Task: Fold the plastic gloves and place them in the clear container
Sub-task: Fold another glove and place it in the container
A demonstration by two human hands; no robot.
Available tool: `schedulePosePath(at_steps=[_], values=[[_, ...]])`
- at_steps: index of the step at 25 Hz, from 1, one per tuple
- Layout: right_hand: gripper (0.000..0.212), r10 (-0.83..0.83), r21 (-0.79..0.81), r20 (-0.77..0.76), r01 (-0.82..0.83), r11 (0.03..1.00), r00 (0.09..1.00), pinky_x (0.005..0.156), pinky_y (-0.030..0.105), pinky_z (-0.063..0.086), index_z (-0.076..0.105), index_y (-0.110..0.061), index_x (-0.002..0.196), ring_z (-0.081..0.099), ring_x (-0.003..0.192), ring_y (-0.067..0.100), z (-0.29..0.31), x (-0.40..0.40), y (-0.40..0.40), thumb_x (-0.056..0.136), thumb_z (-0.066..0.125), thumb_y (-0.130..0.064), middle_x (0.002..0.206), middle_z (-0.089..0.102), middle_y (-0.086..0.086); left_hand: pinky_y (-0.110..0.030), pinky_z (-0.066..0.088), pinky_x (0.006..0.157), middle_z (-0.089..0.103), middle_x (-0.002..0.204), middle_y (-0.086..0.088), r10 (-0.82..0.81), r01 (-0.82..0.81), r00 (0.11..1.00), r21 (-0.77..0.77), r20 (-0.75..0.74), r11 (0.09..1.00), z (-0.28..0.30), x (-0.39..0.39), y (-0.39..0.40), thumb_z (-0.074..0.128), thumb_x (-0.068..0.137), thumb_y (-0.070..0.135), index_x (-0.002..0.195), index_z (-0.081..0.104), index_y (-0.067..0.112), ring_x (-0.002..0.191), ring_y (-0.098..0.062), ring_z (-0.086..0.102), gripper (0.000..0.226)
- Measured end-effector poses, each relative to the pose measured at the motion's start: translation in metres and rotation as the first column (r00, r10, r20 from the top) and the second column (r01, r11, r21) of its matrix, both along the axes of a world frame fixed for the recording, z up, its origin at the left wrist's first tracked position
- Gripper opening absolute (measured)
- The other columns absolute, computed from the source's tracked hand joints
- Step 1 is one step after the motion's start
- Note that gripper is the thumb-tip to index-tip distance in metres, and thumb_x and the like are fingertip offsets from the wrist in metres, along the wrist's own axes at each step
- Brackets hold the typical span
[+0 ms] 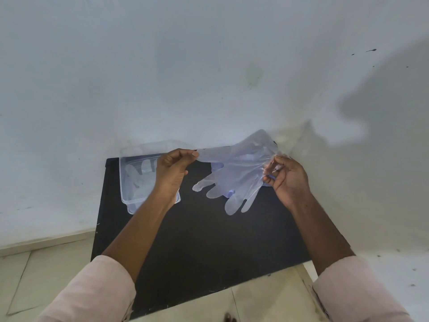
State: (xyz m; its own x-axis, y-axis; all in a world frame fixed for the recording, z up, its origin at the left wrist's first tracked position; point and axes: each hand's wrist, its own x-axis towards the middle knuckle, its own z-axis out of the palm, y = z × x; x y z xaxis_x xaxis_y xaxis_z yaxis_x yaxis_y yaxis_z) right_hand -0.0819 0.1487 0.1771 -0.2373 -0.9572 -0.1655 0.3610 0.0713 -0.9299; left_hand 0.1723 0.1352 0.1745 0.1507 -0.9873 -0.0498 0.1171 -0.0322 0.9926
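Pinched at both ends: left hand [173, 169] grips one cuff corner of plastic glove [236, 173] between thumb and forefinger, right hand [287, 180] clenches the opposite cuff corner. Glove held stretched and airborne between the two grips, fingers dangling below, unfolded. Clear container [130, 182] sits just outboard of and below the left grip, partly hidden by that wrist; pale, glove-like shapes visible inside, count not legible. Bluish item beneath the hanging glove, identity unclear.

Step judged: spreading the glove ahead of the first fold. Next move likely needs the film laid flat or the two grips brought together, edges matched.

Black surface [209, 240] open below and nearer than both grips. Wall close behind; surface edge close beyond the container.
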Motion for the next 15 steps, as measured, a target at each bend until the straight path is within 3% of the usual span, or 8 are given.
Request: schedulePosePath(at_steps=[2, 4, 7, 9, 12, 15], values=[[0.009, 0.004, 0.004, -0.077, -0.004, 1.0, 0.997, 0.056, 0.03, 0.048, 0.063, -0.019, 0.086, 0.061, 0.059, 0.016, 0.005, 0.004, 0.0, 0.078, 0.059, -0.02, 0.065, 0.065, -0.001, -0.034, 0.049, 0.082, 0.069, 0.101, 0.004, 0.056, -0.056, 0.996, -0.006, 0.072, 0.998, -0.004, -0.001, -0.001, 0.071, 0.081, 0.016, 0.105, 0.069, 0.016, 0.084, 0.005, 0.062, 0.024], [0.011, 0.014, 0.004, -0.151, -0.013, 1.0, 0.988, 0.057, 0.031, 0.048, 0.062, -0.018, 0.081, 0.061, 0.064, 0.019, 0.01, 0.009, 0.0, 0.072, 0.06, -0.024, 0.063, 0.064, -0.002, -0.023, 0.05, 0.079, 0.06, 0.118, 0.007, 0.08, -0.047, 0.963, -0.129, 0.258, 0.99, 0.002, -0.003, 0.003, 0.075, 0.078, 0.021, 0.119, 0.062, 0.027, 0.097, -0.001, 0.058, 0.043], [0.013, 0.036, 0.016, -0.266, -0.033, 0.999, 0.963, 0.059, 0.031, 0.046, 0.062, -0.016, 0.076, 0.06, 0.065, 0.02, 0.015, 0.014, -0.003, 0.071, 0.058, -0.027, 0.067, 0.063, 0.001, -0.013, 0.047, 0.078, 0.054, 0.129, 0.011, 0.006, 0.231, 0.834, -0.358, 0.551, 0.905, 0.023, -0.019, 0.009, 0.082, 0.07, 0.033, 0.128, 0.055, 0.031, 0.106, -0.004, 0.057, 0.064], [0.015, 0.053, 0.027, -0.328, -0.046, 0.999, 0.943, 0.059, 0.031, 0.046, 0.062, -0.015, 0.076, 0.06, 0.064, 0.019, 0.016, 0.015, -0.004, 0.07, 0.057, -0.028, 0.072, 0.062, 0.006, -0.014, 0.047, 0.083, 0.05, 0.137, 0.01, -0.085, 0.33, 0.781, -0.293, 0.618, 0.897, 0.031, -0.031, 0.002, 0.085, 0.067, 0.038, 0.136, 0.047, 0.029, 0.109, -0.005, 0.054, 0.079], [0.019, 0.072, 0.021, -0.389, -0.069, 0.997, 0.919, 0.059, 0.029, 0.047, 0.061, -0.013, 0.077, 0.06, 0.065, 0.02, 0.019, 0.015, -0.004, 0.07, 0.057, -0.03, 0.077, 0.062, 0.01, -0.037, 0.06, 0.074, 0.047, 0.145, 0.006, -0.338, 0.37, 0.858, -0.009, 0.386, 0.929, 0.035, -0.038, -0.013, 0.087, 0.066, 0.031, 0.141, 0.044, 0.025, 0.115, -0.017, 0.059, 0.086], [0.023, 0.101, 0.035, -0.463, -0.095, 0.995, 0.88, 0.061, 0.029, 0.047, 0.061, -0.011, 0.08, 0.06, 0.068, 0.021, 0.019, 0.017, -0.006, 0.071, 0.056, -0.031, 0.078, 0.062, 0.009, -0.032, 0.058, 0.057, 0.068, 0.12, 0.003, -0.389, 0.389, 0.907, 0.029, 0.161, 0.921, 0.032, -0.037, -0.024, 0.083, 0.073, 0.021, 0.12, 0.065, 0.018, 0.1, -0.018, 0.068, 0.051]])
